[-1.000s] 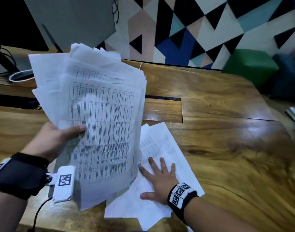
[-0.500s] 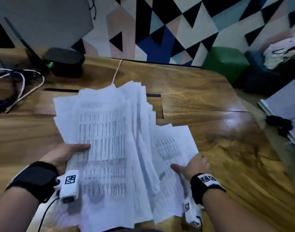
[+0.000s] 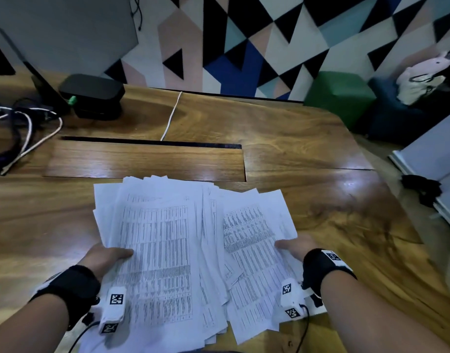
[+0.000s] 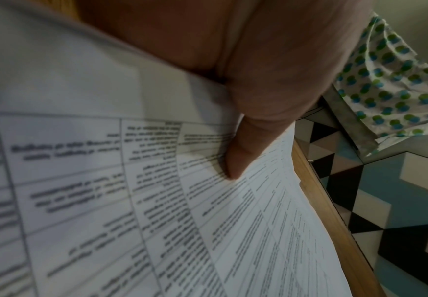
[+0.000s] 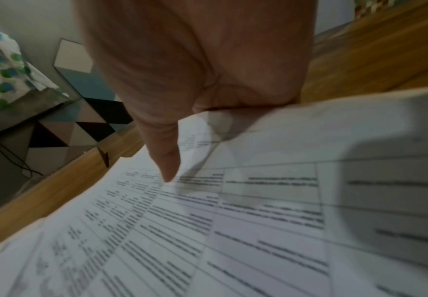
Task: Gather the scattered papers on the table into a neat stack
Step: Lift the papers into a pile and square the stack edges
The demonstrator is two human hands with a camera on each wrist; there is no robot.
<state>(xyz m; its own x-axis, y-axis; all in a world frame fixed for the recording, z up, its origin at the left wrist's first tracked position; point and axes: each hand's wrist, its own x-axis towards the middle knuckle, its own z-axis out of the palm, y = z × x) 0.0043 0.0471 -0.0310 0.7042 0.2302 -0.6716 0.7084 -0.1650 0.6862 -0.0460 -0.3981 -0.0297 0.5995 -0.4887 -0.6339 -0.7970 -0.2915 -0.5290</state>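
A loose, fanned pile of white printed papers [image 3: 168,250] lies near the front edge of the wooden table [image 3: 295,149]. My left hand [image 3: 109,256] grips the pile's left side, thumb on top of the top sheet [image 4: 157,201], fingers hidden beneath. My right hand [image 3: 292,247] grips the right-hand sheets [image 3: 252,240], which stick out from under the main pile, thumb on top [image 5: 167,160] and fingers under the paper [image 5: 258,221]. The sheets' edges are uneven and splayed toward the far side.
A black box [image 3: 91,95] and tangled cables [image 3: 22,128] sit at the table's far left, with a white cord [image 3: 170,118] running into a long slot [image 3: 152,142]. A green cube seat [image 3: 338,98] stands beyond the right corner.
The left hand lowered its raised bundle down onto the table over the flat sheets. The right hand went from pressing flat on those sheets to gripping their right edge.
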